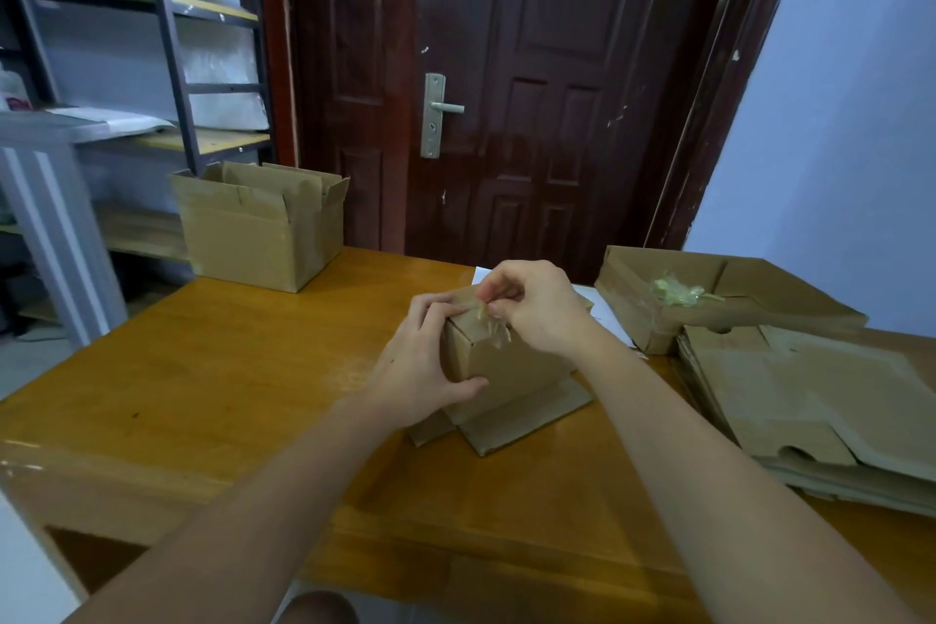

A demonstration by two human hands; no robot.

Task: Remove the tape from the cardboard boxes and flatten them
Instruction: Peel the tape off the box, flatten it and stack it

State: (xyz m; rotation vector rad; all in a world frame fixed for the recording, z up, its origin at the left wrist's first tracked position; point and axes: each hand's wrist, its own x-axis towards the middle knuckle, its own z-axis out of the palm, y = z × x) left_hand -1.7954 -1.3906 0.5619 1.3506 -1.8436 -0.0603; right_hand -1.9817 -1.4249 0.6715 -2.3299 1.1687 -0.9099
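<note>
Brown cardboard, a small box, stands mid-bench. The left hand clamps its side; the right hand pinches what looks like the tape at the top edge. Peeling is in hand; next comes a steady pull, then flattening.

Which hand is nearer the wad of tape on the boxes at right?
Right. The right hand picks at the small box's top, closer to the wad; the left hand grips the box's far side.
</note>
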